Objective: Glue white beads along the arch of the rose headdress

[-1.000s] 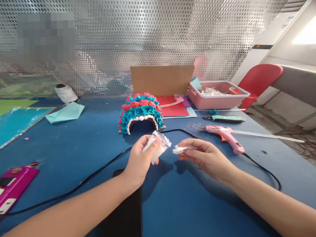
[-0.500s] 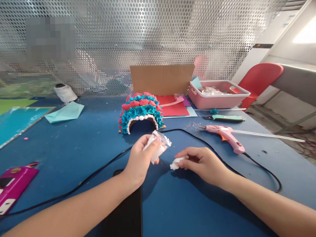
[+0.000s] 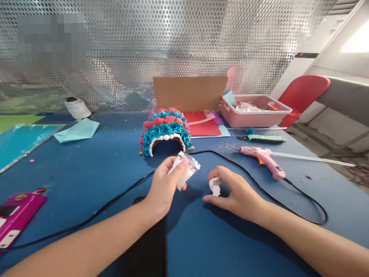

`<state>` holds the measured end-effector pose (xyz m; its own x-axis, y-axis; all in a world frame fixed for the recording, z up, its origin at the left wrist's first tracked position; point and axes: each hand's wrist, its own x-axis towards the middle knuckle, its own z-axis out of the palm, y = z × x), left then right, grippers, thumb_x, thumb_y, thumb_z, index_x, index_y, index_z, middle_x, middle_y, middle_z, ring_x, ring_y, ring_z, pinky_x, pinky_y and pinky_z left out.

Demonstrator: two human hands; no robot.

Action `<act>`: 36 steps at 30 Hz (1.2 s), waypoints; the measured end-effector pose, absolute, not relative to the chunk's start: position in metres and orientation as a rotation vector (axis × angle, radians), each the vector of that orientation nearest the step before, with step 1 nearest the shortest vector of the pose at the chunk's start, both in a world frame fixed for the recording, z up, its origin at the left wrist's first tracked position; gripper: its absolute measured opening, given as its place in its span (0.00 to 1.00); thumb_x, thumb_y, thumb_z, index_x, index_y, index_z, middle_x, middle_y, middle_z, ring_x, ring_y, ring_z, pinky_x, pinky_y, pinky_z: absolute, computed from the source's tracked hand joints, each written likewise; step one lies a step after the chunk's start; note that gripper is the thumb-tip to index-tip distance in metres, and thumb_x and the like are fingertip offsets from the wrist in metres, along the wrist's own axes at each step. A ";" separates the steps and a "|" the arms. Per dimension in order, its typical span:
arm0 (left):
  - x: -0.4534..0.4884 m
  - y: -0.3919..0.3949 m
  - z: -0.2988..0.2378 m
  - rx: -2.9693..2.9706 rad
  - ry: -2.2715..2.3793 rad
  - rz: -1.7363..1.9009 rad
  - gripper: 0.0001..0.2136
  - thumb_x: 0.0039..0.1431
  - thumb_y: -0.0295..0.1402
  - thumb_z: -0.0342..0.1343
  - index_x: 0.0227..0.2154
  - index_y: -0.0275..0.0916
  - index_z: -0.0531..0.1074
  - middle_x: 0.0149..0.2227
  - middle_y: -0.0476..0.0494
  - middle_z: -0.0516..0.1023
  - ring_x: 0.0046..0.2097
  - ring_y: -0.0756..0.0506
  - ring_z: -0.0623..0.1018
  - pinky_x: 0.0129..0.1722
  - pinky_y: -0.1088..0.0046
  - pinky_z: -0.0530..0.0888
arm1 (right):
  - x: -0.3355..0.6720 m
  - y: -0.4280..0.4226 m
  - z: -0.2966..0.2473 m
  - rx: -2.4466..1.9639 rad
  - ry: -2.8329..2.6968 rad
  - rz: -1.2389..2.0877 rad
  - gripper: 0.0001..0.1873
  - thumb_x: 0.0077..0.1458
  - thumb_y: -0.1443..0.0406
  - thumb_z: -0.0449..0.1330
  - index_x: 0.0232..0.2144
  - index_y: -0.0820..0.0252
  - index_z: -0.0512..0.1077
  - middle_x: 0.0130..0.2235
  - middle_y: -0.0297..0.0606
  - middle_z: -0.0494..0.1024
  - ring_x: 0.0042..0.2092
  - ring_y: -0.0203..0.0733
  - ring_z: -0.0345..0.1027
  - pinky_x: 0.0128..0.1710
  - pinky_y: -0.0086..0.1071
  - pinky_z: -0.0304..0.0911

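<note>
My left hand [image 3: 166, 183] is closed around a small clear plastic bag [image 3: 185, 168] with soft white material in it. To its right, my right hand [image 3: 234, 191] curves loosely around a small white lump [image 3: 215, 187], which sits between the thumb and fingers. Whether the lump is clay or wadding I cannot tell. Just beyond my left hand stands an arch-shaped craft piece [image 3: 166, 129], covered in teal and coral paper flowers, with white beads edging its opening.
A pink glue gun [image 3: 264, 156] lies at right, its black cord [image 3: 296, 207] looping behind my hands. Behind it are a teal cutter [image 3: 266, 138] and a pink basket [image 3: 253, 118]. A black phone [image 3: 146, 249] lies under my left forearm; a magenta device [image 3: 17, 217] sits left.
My right hand has loosened from a pinch into a wider curve, and the white lump has turned upright and shifted slightly right. My left hand stays nearly still with the bag.
</note>
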<state>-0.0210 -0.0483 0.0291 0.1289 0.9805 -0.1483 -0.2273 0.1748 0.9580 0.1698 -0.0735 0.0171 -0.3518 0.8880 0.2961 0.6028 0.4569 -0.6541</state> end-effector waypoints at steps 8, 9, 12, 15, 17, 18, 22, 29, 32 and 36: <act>-0.022 -0.048 0.030 0.944 0.980 1.111 0.14 0.53 0.45 0.58 0.29 0.38 0.69 0.28 0.49 0.73 0.24 0.54 0.68 0.18 0.80 0.67 | 0.173 -0.070 0.012 -0.961 -2.149 0.501 0.06 0.58 0.66 0.57 0.36 0.58 0.73 0.42 0.40 0.77 0.42 0.37 0.70 0.43 0.31 0.67; -0.022 -0.048 0.031 0.925 0.969 1.111 0.15 0.52 0.46 0.57 0.29 0.38 0.69 0.27 0.50 0.73 0.24 0.54 0.69 0.19 0.79 0.68 | 0.174 -0.070 0.012 -0.906 -2.171 0.480 0.06 0.58 0.67 0.57 0.36 0.58 0.74 0.40 0.40 0.78 0.42 0.37 0.70 0.43 0.31 0.66; -0.021 -0.049 0.031 0.896 0.964 1.109 0.14 0.51 0.45 0.59 0.30 0.38 0.69 0.29 0.50 0.75 0.28 0.52 0.72 0.24 0.76 0.73 | 0.173 -0.070 0.013 -0.843 -2.292 0.427 0.10 0.60 0.68 0.53 0.41 0.61 0.73 0.40 0.41 0.78 0.46 0.39 0.67 0.48 0.35 0.65; -0.020 -0.049 0.030 0.907 0.961 1.117 0.12 0.49 0.39 0.63 0.32 0.38 0.70 0.31 0.50 0.77 0.31 0.52 0.74 0.31 0.76 0.74 | 0.170 -0.075 0.015 -0.966 -2.517 0.333 0.21 0.61 0.65 0.50 0.54 0.68 0.65 0.52 0.50 0.71 0.56 0.49 0.59 0.56 0.46 0.59; -0.020 -0.049 0.029 0.906 0.937 1.146 0.12 0.47 0.36 0.64 0.34 0.38 0.71 0.32 0.49 0.78 0.32 0.53 0.75 0.33 0.78 0.73 | 0.170 -0.078 0.018 -1.020 -2.660 0.321 0.28 0.61 0.60 0.50 0.60 0.68 0.59 0.59 0.53 0.63 0.61 0.55 0.51 0.59 0.52 0.54; -0.020 -0.048 0.029 0.904 0.925 1.161 0.12 0.47 0.35 0.65 0.34 0.38 0.71 0.33 0.49 0.79 0.33 0.53 0.75 0.33 0.79 0.72 | 0.170 -0.079 0.019 -1.028 -2.712 0.344 0.32 0.60 0.56 0.51 0.61 0.67 0.56 0.61 0.53 0.60 0.63 0.57 0.48 0.59 0.54 0.52; -0.020 -0.047 0.028 0.905 0.909 1.166 0.11 0.46 0.33 0.65 0.31 0.37 0.71 0.32 0.48 0.80 0.33 0.54 0.76 0.34 0.80 0.71 | 0.173 -0.082 0.021 -1.041 -2.798 0.445 0.55 0.42 0.39 0.59 0.63 0.66 0.52 0.64 0.56 0.51 0.65 0.67 0.36 0.59 0.61 0.46; -0.020 -0.049 0.030 0.877 0.909 1.147 0.13 0.46 0.33 0.65 0.31 0.38 0.67 0.31 0.49 0.80 0.30 0.53 0.76 0.31 0.79 0.70 | 0.172 -0.078 0.018 -1.114 -2.360 0.494 0.24 0.49 0.49 0.62 0.39 0.62 0.71 0.40 0.46 0.74 0.44 0.45 0.66 0.43 0.38 0.66; -0.020 -0.048 0.030 0.874 0.910 1.137 0.12 0.46 0.33 0.65 0.30 0.38 0.67 0.30 0.51 0.79 0.29 0.54 0.75 0.31 0.79 0.70 | 0.173 -0.074 0.017 -1.165 -2.199 0.477 0.11 0.58 0.58 0.57 0.28 0.59 0.70 0.27 0.35 0.71 0.29 0.35 0.63 0.29 0.28 0.61; -0.020 -0.048 0.031 0.882 0.918 1.131 0.11 0.47 0.33 0.64 0.31 0.39 0.68 0.30 0.51 0.79 0.30 0.53 0.76 0.32 0.79 0.71 | 0.172 -0.074 0.017 -1.153 -2.154 0.508 0.08 0.59 0.63 0.54 0.32 0.58 0.72 0.28 0.36 0.74 0.31 0.35 0.66 0.32 0.28 0.62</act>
